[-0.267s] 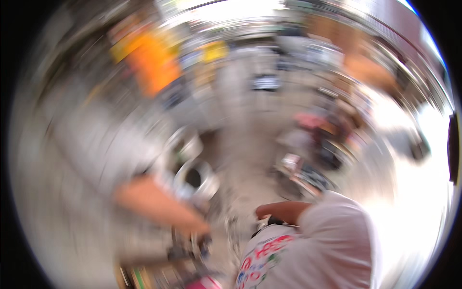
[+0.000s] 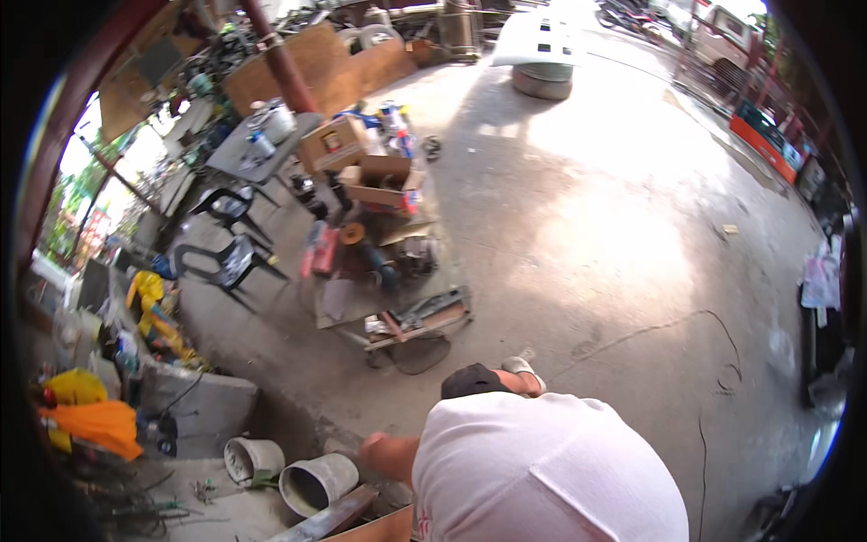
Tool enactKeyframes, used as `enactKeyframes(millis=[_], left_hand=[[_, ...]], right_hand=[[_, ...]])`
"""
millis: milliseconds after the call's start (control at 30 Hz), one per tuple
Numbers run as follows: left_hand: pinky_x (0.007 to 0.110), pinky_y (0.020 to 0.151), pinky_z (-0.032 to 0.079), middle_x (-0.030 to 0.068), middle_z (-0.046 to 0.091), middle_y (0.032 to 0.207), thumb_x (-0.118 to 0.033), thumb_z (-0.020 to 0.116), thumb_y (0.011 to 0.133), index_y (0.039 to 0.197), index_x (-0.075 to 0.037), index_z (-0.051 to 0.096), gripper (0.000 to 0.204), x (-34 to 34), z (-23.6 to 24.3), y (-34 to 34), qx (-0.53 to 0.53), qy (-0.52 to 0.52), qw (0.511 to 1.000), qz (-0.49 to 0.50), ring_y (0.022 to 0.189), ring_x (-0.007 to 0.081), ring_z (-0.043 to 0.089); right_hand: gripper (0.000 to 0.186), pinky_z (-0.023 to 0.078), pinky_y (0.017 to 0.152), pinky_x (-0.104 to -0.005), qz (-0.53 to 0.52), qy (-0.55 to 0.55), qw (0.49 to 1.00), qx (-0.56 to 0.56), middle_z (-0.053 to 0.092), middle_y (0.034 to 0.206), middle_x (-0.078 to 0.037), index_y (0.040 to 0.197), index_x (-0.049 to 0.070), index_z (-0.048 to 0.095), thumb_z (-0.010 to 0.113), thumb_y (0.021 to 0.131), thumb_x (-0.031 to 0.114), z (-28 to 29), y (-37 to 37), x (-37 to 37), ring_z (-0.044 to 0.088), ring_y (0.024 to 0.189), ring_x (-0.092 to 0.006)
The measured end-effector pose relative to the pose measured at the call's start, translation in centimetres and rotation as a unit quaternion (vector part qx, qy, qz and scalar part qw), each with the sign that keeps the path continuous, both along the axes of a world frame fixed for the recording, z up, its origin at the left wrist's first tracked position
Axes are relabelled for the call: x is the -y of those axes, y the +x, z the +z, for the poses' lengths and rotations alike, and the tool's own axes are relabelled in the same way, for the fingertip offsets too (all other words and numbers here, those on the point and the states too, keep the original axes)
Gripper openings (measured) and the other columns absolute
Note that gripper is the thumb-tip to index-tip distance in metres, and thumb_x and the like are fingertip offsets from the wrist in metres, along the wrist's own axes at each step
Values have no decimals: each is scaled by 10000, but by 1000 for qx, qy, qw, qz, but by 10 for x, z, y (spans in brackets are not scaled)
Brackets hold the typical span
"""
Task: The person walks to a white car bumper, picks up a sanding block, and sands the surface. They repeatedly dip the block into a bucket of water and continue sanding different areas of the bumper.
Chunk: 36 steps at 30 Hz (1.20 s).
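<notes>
My left hand reaches down at the lower middle, left of my white-shirted body; its fingers are blurred and partly hidden. It is nearest to a white bucket lying tilted, with a second, smaller bucket to its left. Below these are a long board and the edge of a brown box. My dark shorts and one shoe show beyond the shirt. My right hand is out of view.
A cluttered low table holds cardboard boxes and tools; black plastic chairs stand beside it. Rubble with orange cloth lies at left. A cord crosses the concrete floor. A white panel on a drum stands at the back.
The blurred view has steadied and swung rightward, so the table clutter now sits left of centre and the buckets lower. My right arm, seen earlier, is no longer visible.
</notes>
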<state>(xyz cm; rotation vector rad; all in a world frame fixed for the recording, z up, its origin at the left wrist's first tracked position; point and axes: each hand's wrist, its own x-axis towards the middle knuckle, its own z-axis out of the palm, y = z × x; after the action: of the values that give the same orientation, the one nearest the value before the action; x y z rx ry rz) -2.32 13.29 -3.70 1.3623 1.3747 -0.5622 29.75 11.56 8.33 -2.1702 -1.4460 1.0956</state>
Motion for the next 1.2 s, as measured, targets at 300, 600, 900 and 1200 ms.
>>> enactKeyframes(millis=[300,600,900,1200], left_hand=[[322,629,515,96,670,896,-52,561,967,1305,-34,575,339,-96,86,24,111,113,982,99,680,193,630],[302,664,526,121,713,969,-60,568,969,1306,-20,589,340,91,24,84,153,60,973,-161,811,210,700],[334,670,541,136,733,1028,-95,571,978,1351,-46,580,376,128,-1,80,34,-6,945,-324,862,227,724],[324,629,540,126,745,1075,-126,566,1002,1375,-73,569,376,94,-7,302,-26,-20,937,-348,846,229,739]], right_hand=[[324,593,888,-465,74,27,996,-28,765,1113,-138,1134,101,771,759,846,250,67,0,46,735,1058,-336],[417,548,948,-492,-419,-52,906,-22,729,1182,-190,1276,152,686,649,952,412,-110,162,418,683,1115,-404],[302,562,947,-485,-794,-348,488,97,728,1139,-255,1052,8,723,632,935,272,-122,-61,943,693,1103,-419],[411,605,684,-392,-850,-252,395,-241,752,936,-136,1303,99,710,646,990,357,-164,-231,749,708,758,-251]])
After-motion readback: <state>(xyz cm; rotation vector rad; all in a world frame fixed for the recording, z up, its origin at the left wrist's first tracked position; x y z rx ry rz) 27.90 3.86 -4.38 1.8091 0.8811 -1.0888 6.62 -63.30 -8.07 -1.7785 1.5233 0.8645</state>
